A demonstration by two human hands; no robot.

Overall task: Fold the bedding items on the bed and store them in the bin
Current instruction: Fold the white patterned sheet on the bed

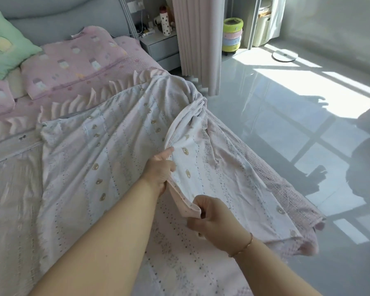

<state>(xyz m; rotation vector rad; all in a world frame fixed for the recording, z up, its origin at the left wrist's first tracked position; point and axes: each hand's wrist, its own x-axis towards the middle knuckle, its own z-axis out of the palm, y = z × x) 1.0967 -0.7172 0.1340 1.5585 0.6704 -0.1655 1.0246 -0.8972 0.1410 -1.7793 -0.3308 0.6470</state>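
Folding has barely begun: the patterned sheet [120,150] lies spread over the bed [13,116], filling centre frame. The left hand [158,169] pinches its edge; the right hand [214,218] grips the corner. Next, probably, carrying that edge across evenly. No bin visible.

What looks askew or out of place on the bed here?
No damage or spills. The bear-print sheet is bunched and twisted near the bed's right edge, its corner hanging over the side. Left hand and right hand both grip its edge.
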